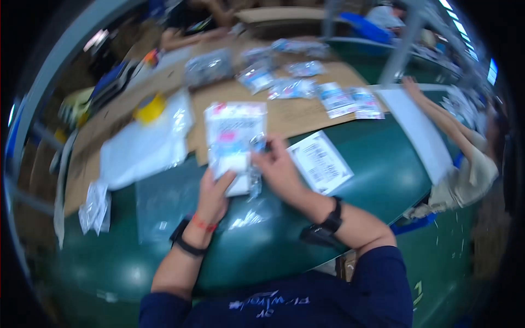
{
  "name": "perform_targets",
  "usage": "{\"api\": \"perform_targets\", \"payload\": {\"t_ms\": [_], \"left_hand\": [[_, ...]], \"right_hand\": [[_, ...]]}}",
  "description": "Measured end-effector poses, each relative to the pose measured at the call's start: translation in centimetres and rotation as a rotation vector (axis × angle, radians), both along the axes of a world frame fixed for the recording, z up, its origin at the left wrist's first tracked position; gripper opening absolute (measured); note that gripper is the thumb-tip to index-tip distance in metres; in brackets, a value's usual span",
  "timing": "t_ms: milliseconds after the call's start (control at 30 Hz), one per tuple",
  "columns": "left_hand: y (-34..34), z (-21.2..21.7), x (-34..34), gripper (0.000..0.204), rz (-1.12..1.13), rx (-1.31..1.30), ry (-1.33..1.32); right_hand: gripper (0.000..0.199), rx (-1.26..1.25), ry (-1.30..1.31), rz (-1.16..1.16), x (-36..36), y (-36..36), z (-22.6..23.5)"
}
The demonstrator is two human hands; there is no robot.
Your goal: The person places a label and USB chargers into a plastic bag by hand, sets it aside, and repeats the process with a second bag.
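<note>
A flat white packet (236, 130) with pink and blue print, seemingly in a clear plastic wrapper, is held up above the table in front of me. My left hand (212, 198) grips its lower edge, thumb on the front. At the packet's lower right side, the fingers of my right hand (278, 168) are closed on the crinkled clear wrapper (255, 183); blur hides the exact pinch. A white sheet with printed labels (320, 162) lies just right of my right hand. Near my left wrist, a clear plastic bag (164, 205) lies flat on the green table.
Cardboard (295, 121) covers the table's far part, bearing several bagged packets (292, 88). On the left lie a yellow tape roll (150, 108), milky plastic bags (143, 150) and a crumpled white piece (95, 208). Another person's arm (445, 117) reaches over a white board (413, 128) at right.
</note>
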State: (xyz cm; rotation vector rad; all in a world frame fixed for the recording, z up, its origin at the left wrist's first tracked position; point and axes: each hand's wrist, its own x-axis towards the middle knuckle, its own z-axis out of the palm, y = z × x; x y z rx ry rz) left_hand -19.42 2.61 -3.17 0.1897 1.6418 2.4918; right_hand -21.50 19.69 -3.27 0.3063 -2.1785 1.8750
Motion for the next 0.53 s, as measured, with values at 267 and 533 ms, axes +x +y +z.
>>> {"api": "perform_targets", "payload": {"t_ms": [267, 533], "left_hand": [[-0.6, 0.0, 0.8, 0.043, -0.023, -0.020, 0.028], [-0.1, 1.0, -0.7, 0.077, -0.114, 0.142, -0.063]], "right_hand": [[0.048, -0.813, -0.495, 0.637, -0.2, 1.3, 3.1], [0.023, -0.191, 0.089, 0.325, 0.7, 1.7, 5.3]]}}
